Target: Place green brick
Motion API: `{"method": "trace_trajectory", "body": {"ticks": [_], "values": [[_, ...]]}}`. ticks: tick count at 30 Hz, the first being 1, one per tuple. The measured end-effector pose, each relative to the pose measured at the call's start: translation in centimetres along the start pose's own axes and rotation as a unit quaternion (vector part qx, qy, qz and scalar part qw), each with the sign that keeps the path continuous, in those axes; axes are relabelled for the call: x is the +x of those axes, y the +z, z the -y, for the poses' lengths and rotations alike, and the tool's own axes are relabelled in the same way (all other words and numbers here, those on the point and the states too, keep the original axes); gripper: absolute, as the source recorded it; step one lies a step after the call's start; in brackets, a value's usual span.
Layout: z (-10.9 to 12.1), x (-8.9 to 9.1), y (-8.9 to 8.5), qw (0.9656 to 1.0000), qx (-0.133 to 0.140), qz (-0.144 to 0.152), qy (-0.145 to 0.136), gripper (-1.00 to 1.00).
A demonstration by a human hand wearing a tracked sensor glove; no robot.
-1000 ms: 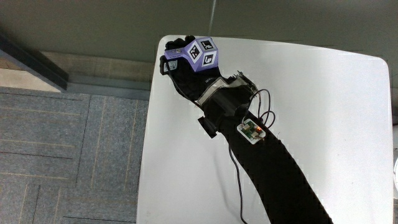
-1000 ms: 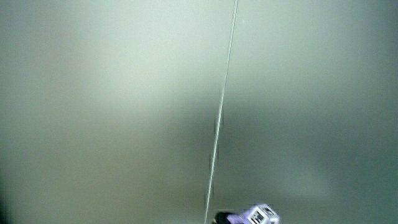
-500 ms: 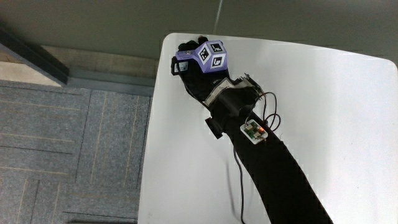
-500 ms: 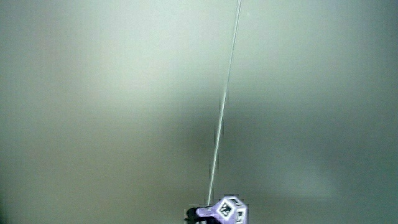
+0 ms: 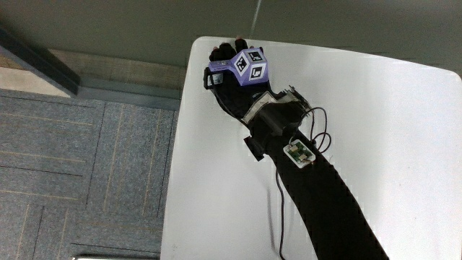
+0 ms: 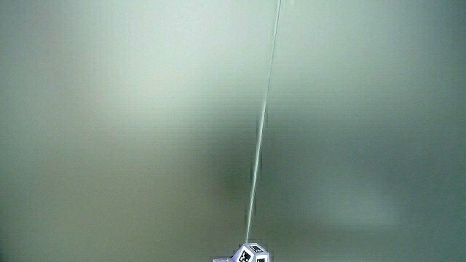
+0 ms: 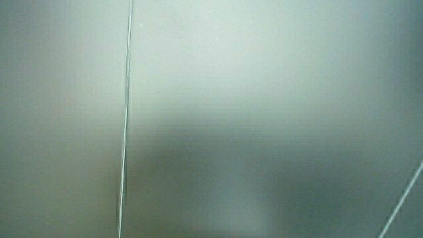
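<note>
The hand (image 5: 229,76) in its black glove hovers over the corner of the white table (image 5: 390,144) that lies farthest from the person. The purple patterned cube (image 5: 247,66) sits on its back, and the cube's upper part also shows low in a side view (image 6: 250,255). No green brick shows in any view; the hand and cube hide whatever is under the palm. Both side views otherwise show only a pale wall.
The black-sleeved forearm (image 5: 317,202) runs across the table toward the person, with a small circuit board (image 5: 299,152) and a thin cable on the wrist. Grey carpet floor (image 5: 86,166) lies off the table's edge beside the hand.
The hand has shifted slightly over the table's corner, away from the edge beside the carpet. In the side view the cube has slid sideways toward the wall's thin line.
</note>
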Motion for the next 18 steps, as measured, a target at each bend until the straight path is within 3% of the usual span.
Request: {"method": "trace_trajectory", "body": {"ticks": [5, 18], "values": [[0.31, 0.03, 0.15, 1.0000, 0.007, -0.002, 0.005, -1.00], [0.87, 0.51, 0.32, 0.9997, 0.014, -0.002, 0.020, -1.00]]}}
